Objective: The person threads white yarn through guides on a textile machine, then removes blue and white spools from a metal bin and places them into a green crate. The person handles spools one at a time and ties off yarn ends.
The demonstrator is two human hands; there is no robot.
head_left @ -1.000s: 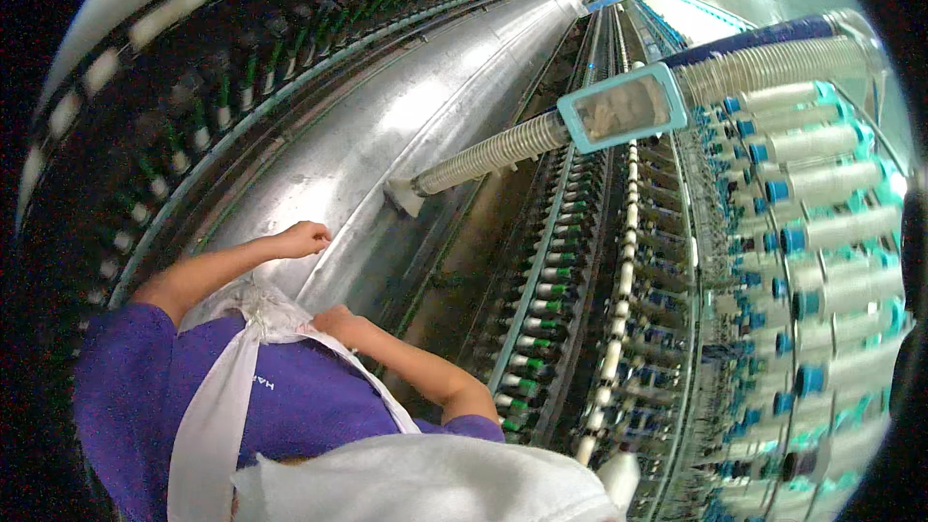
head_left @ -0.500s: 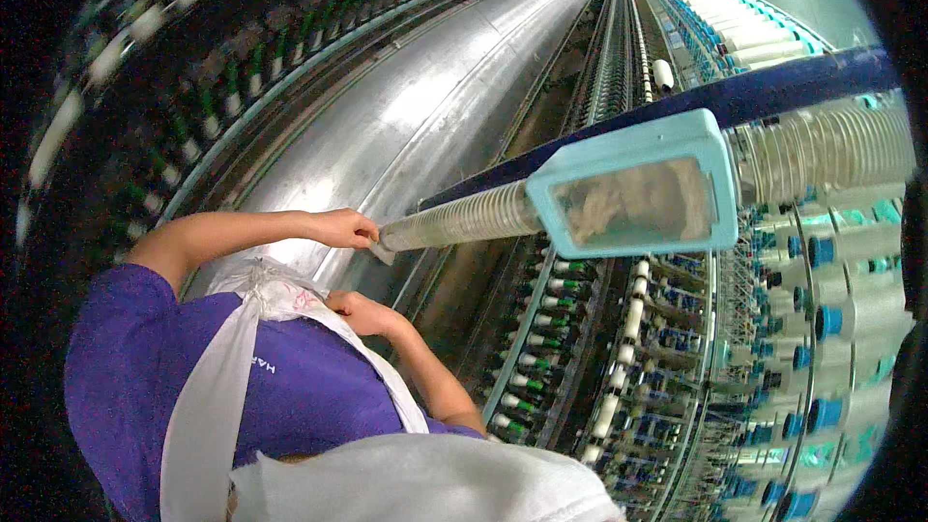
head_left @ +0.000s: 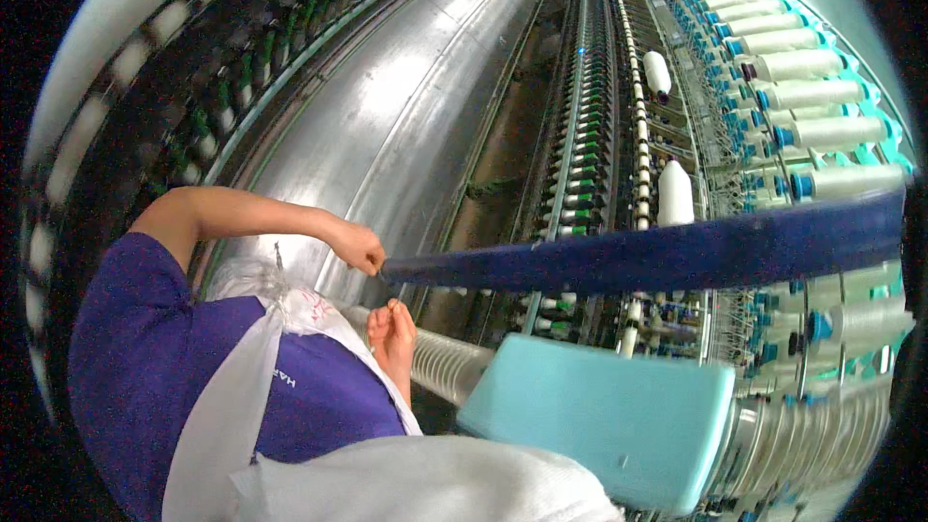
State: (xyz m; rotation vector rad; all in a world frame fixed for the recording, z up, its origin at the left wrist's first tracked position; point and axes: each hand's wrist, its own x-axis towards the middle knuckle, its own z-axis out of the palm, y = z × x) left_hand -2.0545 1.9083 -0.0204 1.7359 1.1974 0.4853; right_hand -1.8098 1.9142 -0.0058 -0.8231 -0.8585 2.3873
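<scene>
My left hand (head_left: 360, 246) is closed, its fingers pinched at the narrow end of a long dark blue hose (head_left: 619, 256) that runs off to the right. A small dark tip (head_left: 389, 287) shows just under these fingers. Close below, my right hand (head_left: 391, 343) is turned palm up with its fingers raised and loosely bent, and I see nothing in it. Behind that wrist passes a clear ribbed hose (head_left: 449, 367), joined to a light blue box (head_left: 599, 416). The far end of the ribbed hose is hidden by my right hand and apron.
Spinning frames with rows of bobbins (head_left: 580, 184) flank a shiny metal floor (head_left: 387, 87). White yarn packages with blue ends (head_left: 812, 94) line the right side. Two larger white bobbins (head_left: 675, 193) hang beside the frame. My white apron (head_left: 416, 483) covers the lower edge.
My left hand has left the end of the ribbed hose and is at the blue hose. The box and ribbed hose have swung lower in view. My right hand has turned palm up.
</scene>
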